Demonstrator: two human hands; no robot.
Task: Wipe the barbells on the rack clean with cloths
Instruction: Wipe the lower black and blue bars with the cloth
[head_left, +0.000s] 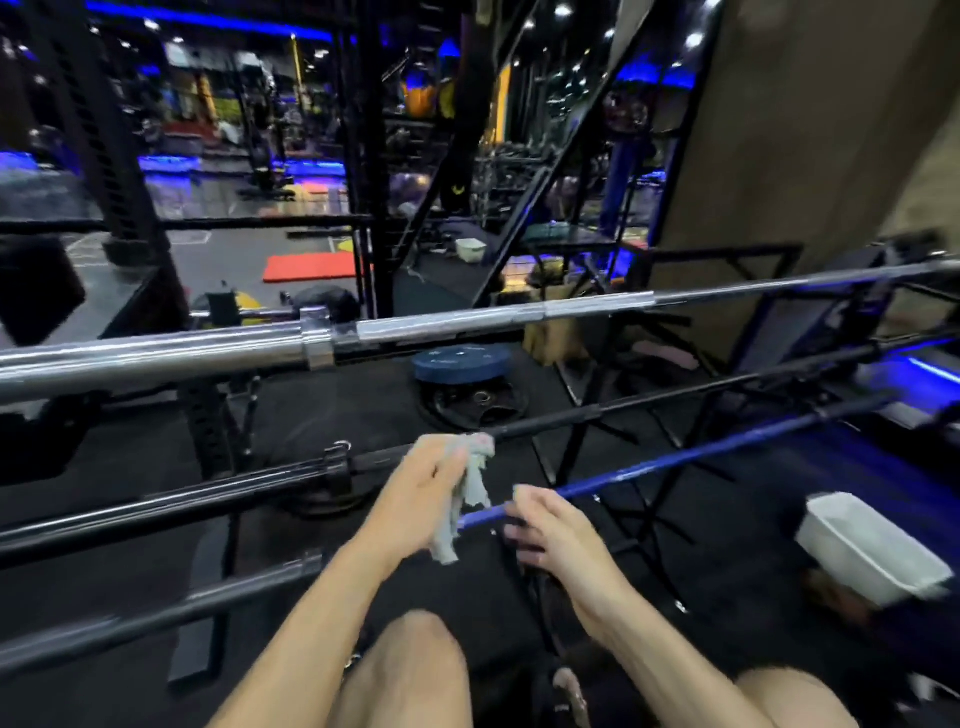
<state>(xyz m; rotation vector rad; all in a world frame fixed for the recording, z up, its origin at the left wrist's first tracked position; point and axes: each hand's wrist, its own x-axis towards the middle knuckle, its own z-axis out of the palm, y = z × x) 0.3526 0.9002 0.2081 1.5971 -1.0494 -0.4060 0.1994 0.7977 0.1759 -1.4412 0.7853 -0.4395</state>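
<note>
barbells lie level across the black rack (571, 447), one below another: a thick chrome bar (467, 322) on top, a black bar (571, 415) under it, and lowest and nearest the person a blue bar (675, 462). each is a long stiff steel rod, likely heavy and held by the rack at both ends, so none needs lifting — the sensible thing is to leave it seated and run the cloth along it. bare metal will probably be slick, and the sleeve may turn if gripped hard.

the cloth (467, 499) is pale, thin and limp; it hangs in a crumpled tail from the left hand (431, 483), whose fingers are curled round its upper part. its lower end dangles across the near stretch of the blue bar, at or just in front of it; whether the fabric actually presses on the metal i cannot tell.

the right hand (545, 530) sits just to the right of the cloth, its fingers (524, 501) loosely bent over the blue bar — they look to be touching or lightly holding it, though blur hides a firm grip. wrapping the cloth fully round the shaft would probably clean best.
</note>
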